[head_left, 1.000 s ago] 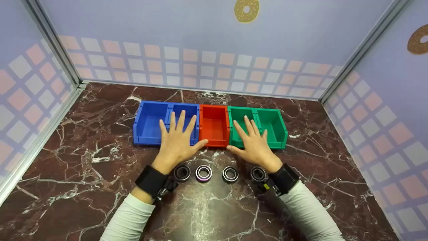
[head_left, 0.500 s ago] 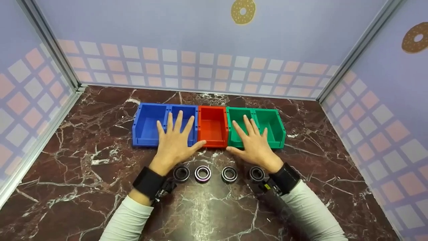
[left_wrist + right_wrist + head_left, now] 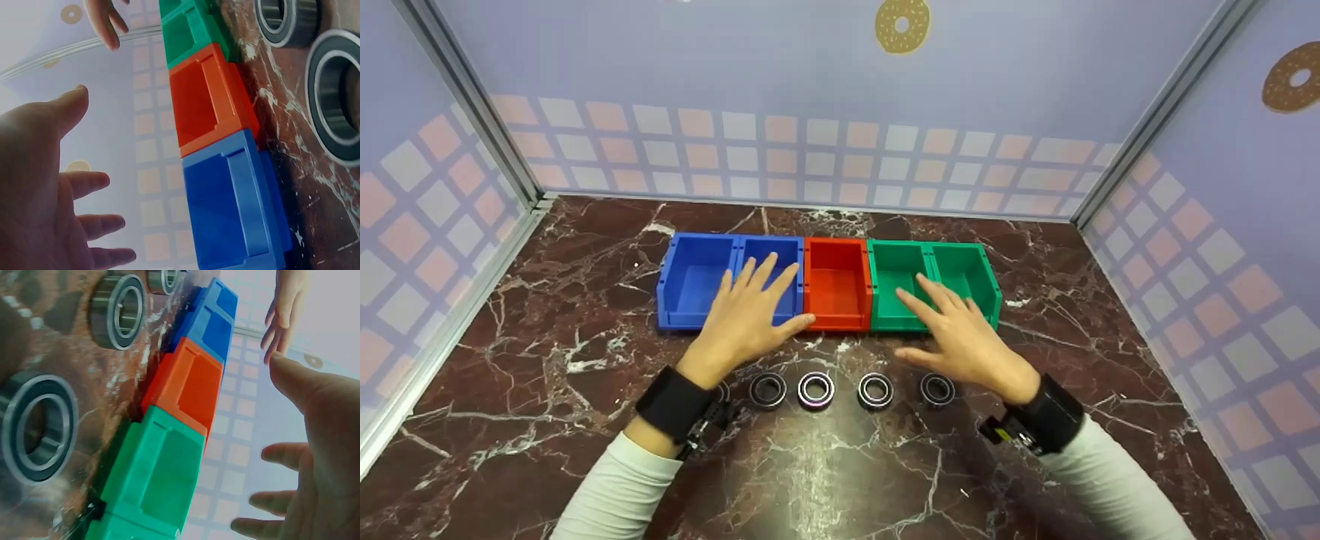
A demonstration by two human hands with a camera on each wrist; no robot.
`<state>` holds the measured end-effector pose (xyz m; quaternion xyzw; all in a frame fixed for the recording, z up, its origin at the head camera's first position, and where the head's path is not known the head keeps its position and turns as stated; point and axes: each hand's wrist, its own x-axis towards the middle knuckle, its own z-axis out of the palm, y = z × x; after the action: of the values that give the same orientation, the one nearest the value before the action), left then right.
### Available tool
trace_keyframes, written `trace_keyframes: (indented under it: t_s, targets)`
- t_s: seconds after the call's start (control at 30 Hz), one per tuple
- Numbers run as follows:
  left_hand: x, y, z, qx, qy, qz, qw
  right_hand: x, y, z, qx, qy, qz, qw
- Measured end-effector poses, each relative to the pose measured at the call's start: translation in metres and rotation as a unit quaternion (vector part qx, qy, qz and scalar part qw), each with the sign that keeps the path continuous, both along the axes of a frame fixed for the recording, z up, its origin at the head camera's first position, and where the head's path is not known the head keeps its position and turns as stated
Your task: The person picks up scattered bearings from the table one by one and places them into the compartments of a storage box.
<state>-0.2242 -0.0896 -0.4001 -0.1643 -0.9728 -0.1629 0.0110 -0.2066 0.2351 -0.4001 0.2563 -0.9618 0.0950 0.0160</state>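
Observation:
My left hand (image 3: 742,319) hovers with spread fingers over the front of the blue bins (image 3: 688,319), holding nothing. Fingers apart and slightly bent, my right hand (image 3: 964,337) hangs in the air before the green bins (image 3: 896,319), also holding nothing. A red bin (image 3: 840,289) sits between the two colours. In front of the row lie several ring-shaped ball bearings, among them a dark one (image 3: 754,391), a shiny one (image 3: 804,391), a third bearing (image 3: 863,391) and one by the right wrist (image 3: 926,391). Another bearing (image 3: 724,391) is partly hidden by the left wrist.
The bins stand joined in one row on a dark red marbled tabletop (image 3: 840,480). A patterned back wall (image 3: 810,90) and side walls with metal corner posts enclose the table.
Both hands have drawn apart and back a little: the left to the left, the right to the right. One more bearing shows beside the left wrist. The bins and bearings stay put.

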Motion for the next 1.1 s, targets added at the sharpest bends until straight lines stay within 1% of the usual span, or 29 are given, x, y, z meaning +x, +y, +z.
trace_keyframes:
  t_s: [0.1, 0.2, 0.33, 0.4, 0.47, 0.6, 0.77, 0.93, 1.03, 1.1]
  targets:
    - [-0.006, -0.001, -0.001, 0.021, -0.010, -0.013, 0.9996, 0.007, 0.009, -0.005, -0.001, 0.002, 0.027, 0.9996]
    - [-0.013, 0.000, -0.006, 0.050, -0.025, -0.019, 0.9983, 0.012, 0.016, -0.014, -0.003, 0.002, 0.050, 0.9987]
    - [-0.024, 0.004, -0.012, 0.093, -0.031, -0.027, 0.9948, 0.017, 0.025, -0.027, -0.005, -0.016, 0.064, 0.9978]
    - [-0.030, 0.006, -0.015, 0.112, -0.032, -0.025, 0.9929, 0.017, 0.028, -0.033, -0.009, -0.028, 0.069, 0.9972]
    - [-0.036, 0.008, -0.017, 0.129, -0.037, -0.016, 0.9909, 0.018, 0.030, -0.038, -0.009, -0.036, 0.074, 0.9965]
    - [-0.047, 0.013, -0.021, 0.158, -0.050, 0.018, 0.9860, 0.017, 0.033, -0.047, -0.011, -0.039, 0.088, 0.9953]
    - [-0.058, 0.020, -0.027, 0.196, -0.066, 0.054, 0.9769, 0.017, 0.032, -0.051, -0.004, -0.039, 0.095, 0.9947]
    - [-0.065, 0.025, -0.030, 0.216, -0.084, 0.084, 0.9691, 0.017, 0.031, -0.053, 0.001, -0.047, 0.106, 0.9933]
    - [-0.068, 0.026, -0.032, 0.219, -0.088, 0.094, 0.9672, 0.017, 0.031, -0.053, 0.004, -0.051, 0.111, 0.9925]
    - [-0.069, 0.026, -0.034, 0.222, -0.088, 0.095, 0.9664, 0.017, 0.031, -0.054, 0.007, -0.053, 0.112, 0.9922]
